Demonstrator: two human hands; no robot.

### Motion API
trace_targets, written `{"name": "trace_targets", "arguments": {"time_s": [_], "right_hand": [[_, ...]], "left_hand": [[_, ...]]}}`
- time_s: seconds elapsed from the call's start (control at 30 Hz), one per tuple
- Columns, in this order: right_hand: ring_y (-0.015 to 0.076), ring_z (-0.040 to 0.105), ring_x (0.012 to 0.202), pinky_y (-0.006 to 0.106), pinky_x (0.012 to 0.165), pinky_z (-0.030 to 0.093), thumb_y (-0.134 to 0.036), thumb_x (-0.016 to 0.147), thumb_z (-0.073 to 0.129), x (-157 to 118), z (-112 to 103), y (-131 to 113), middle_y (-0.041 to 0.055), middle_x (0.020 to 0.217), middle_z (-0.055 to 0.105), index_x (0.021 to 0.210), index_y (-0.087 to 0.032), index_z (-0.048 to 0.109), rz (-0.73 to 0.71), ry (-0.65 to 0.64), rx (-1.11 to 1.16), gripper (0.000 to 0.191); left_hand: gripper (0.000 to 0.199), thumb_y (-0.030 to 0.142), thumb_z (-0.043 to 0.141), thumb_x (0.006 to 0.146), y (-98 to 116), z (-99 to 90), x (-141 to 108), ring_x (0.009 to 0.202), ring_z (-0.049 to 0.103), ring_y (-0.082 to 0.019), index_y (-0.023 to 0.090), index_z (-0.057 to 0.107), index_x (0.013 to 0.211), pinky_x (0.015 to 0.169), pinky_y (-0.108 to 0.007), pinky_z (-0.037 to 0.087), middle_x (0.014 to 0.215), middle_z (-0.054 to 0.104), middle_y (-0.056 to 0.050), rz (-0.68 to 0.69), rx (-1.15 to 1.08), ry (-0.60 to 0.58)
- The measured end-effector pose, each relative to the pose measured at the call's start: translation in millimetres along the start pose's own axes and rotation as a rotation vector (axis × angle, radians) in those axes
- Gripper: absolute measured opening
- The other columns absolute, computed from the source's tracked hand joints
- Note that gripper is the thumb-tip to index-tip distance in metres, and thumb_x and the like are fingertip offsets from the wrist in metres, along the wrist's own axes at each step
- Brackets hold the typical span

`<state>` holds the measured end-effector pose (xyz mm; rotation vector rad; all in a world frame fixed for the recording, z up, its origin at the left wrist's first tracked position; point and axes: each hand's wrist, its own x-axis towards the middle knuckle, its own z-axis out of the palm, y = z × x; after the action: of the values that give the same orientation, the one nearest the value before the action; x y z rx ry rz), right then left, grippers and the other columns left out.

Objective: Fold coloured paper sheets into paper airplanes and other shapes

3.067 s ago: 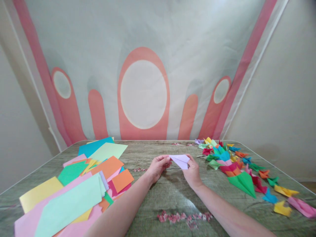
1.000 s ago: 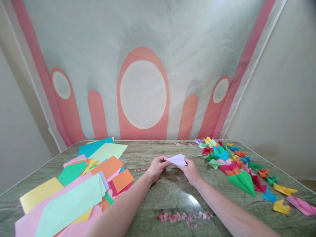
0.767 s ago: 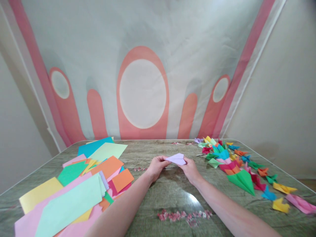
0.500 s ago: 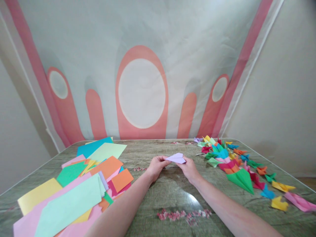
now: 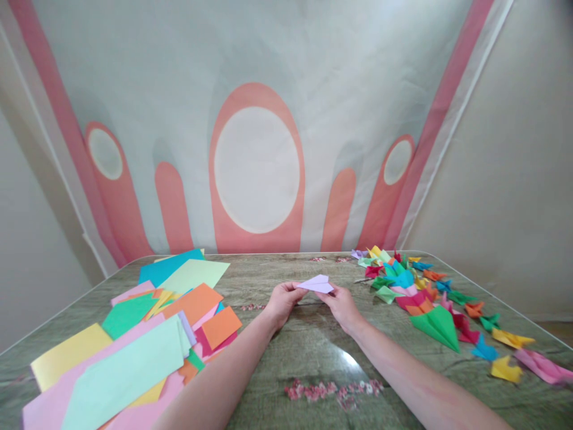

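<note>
A small lilac paper plane [image 5: 317, 283] is held between my two hands above the middle of the table, its pointed nose toward the left. My left hand [image 5: 283, 303] pinches the nose between thumb and fingers. At the wider tail end, my right hand [image 5: 342, 306] grips the plane from below and the right, with some fingertips hidden under the paper. Both wings look spread, with a fold line running along the middle.
Loose coloured paper sheets [image 5: 125, 364] lie piled on the left. On the right spreads a heap of folded paper figures, with a larger green paper plane [image 5: 436, 327] at its near side. The wood-patterned table [image 5: 308, 358] ends at a printed backdrop [image 5: 257, 239].
The paper plane has shifted very slightly left and up, with both hands still on it. The sheets and folded figures lie as before.
</note>
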<state>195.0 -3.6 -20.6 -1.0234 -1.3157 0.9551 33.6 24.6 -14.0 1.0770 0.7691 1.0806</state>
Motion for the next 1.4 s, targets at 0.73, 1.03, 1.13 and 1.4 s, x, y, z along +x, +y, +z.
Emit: {"name": "trace_targets", "arguments": {"time_s": [0.73,1.03,1.13,1.4], "right_hand": [[0.0144,0.051,0.067,0.026,0.063,0.04,-0.039,0.071,0.063,4.4,-7.0,16.8,0.0023,0.074,0.064,0.09,-0.014,0.069,0.105,0.089,0.126,0.032],[0.0123,0.045,0.06,0.024,0.059,0.036,-0.031,0.067,0.065,5.0,-6.0,14.5,-0.0009,0.064,0.059,0.074,-0.016,0.068,0.115,0.052,0.194,0.017],[0.0122,0.045,0.061,0.024,0.06,0.036,-0.03,0.067,0.065,3.4,-5.8,10.9,-0.0011,0.066,0.059,0.08,-0.017,0.069,0.11,0.029,0.22,0.019],[0.0153,0.053,0.067,0.028,0.069,0.039,-0.042,0.071,0.065,-3.7,-2.5,-2.6,0.0007,0.073,0.065,0.084,-0.02,0.07,0.129,-0.087,0.278,0.026]], "left_hand": [[0.032,0.026,0.076,0.066,9.9,-2.4,-1.8,0.068,0.058,-0.009,0.014,0.063,0.092,0.068,-0.02,0.046,0.078,0.064,-0.004,-0.14,-0.254,-0.054],[0.034,0.021,0.081,0.058,9.7,1.5,-2.4,0.071,0.059,-0.01,0.011,0.063,0.085,0.067,-0.02,0.044,0.081,0.066,-0.004,-0.11,-0.212,-0.076],[0.042,0.022,0.082,0.055,10.7,2.0,-4.5,0.069,0.061,-0.012,0.011,0.063,0.091,0.069,-0.024,0.045,0.08,0.066,-0.005,-0.115,-0.153,-0.115],[0.045,0.024,0.081,0.057,6.4,3.2,-6.8,0.064,0.061,-0.01,0.013,0.061,0.096,0.057,-0.019,0.039,0.082,0.068,-0.007,-0.093,-0.035,-0.175]]}}
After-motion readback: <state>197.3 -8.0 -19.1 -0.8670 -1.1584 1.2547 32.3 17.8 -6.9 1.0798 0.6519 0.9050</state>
